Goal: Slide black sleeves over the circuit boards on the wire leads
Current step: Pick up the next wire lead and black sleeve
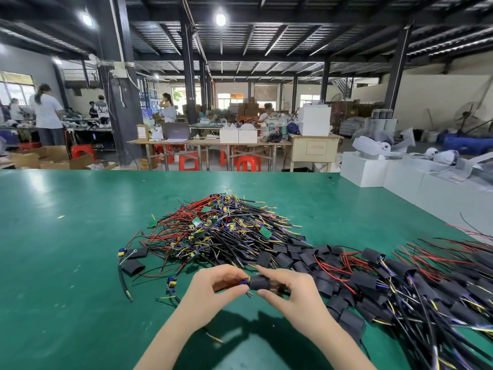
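Above the near edge of the green table (66,236), my left hand (213,289) pinches a small circuit board (245,281) with blue and yellow parts by its end. My right hand (288,292) pinches a black sleeve (259,283) that sits partly over that board. The board's wires run under my right palm, mostly hidden. Behind my hands lies a big pile of bare boards on red, black and yellow leads (221,231). Loose black sleeves (298,256) lie to its right.
Sleeved leads are heaped at the right (426,287). Two flat sleeves (133,267) and a loose board (171,283) lie left of my hands. White boxes (373,169) stand at the table's far right edge. People work at benches far behind.
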`<state>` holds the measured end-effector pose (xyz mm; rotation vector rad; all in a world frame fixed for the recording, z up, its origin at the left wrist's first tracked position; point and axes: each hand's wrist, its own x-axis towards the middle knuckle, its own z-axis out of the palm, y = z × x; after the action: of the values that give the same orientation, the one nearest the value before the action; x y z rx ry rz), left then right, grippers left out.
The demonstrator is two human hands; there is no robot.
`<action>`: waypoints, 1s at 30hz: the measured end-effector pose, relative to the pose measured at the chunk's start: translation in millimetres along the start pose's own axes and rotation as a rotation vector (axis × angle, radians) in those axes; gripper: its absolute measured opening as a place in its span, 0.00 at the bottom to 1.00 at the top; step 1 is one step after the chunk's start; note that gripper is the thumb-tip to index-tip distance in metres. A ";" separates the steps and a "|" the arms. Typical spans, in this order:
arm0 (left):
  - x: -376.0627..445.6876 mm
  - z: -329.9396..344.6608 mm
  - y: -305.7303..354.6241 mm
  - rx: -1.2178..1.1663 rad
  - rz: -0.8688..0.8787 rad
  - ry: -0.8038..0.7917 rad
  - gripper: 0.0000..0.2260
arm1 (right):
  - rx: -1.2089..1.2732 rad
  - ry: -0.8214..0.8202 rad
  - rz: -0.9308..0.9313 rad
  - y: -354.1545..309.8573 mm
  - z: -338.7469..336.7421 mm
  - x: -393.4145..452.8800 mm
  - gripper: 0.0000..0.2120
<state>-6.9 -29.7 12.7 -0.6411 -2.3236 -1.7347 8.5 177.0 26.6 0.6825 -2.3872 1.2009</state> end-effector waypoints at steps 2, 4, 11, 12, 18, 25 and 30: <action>-0.2 -0.3 0.1 -0.005 -0.019 -0.003 0.06 | 0.021 -0.009 -0.025 1.6 -0.9 -0.3 0.19; -0.5 -0.6 -0.1 -0.009 -0.028 -0.013 0.07 | 0.030 -0.017 -0.057 1.9 -1.0 -0.7 0.19; 0.8 1.5 1.0 -0.072 -0.019 0.064 0.07 | -0.313 0.050 -0.076 1.0 2.0 -2.5 0.23; 1.1 2.6 0.9 -0.084 -0.020 0.089 0.07 | -0.432 0.071 -0.096 1.1 2.6 -1.7 0.21; 0.1 7.0 0.9 -0.111 -0.027 0.124 0.10 | -0.663 0.049 -0.112 -5.1 13.6 -3.0 0.12; 0.2 3.2 4.8 -0.114 -0.048 0.159 0.14 | -0.478 -0.024 -0.041 -1.8 13.3 -2.4 0.14; -0.2 0.2 7.4 -0.119 -0.056 0.110 0.09 | -0.381 0.022 -0.048 1.5 11.8 -1.3 0.17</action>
<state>-3.5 -27.8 19.0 -0.4899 -2.1979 -1.8943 7.3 168.5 18.3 0.5924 -2.4669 0.6982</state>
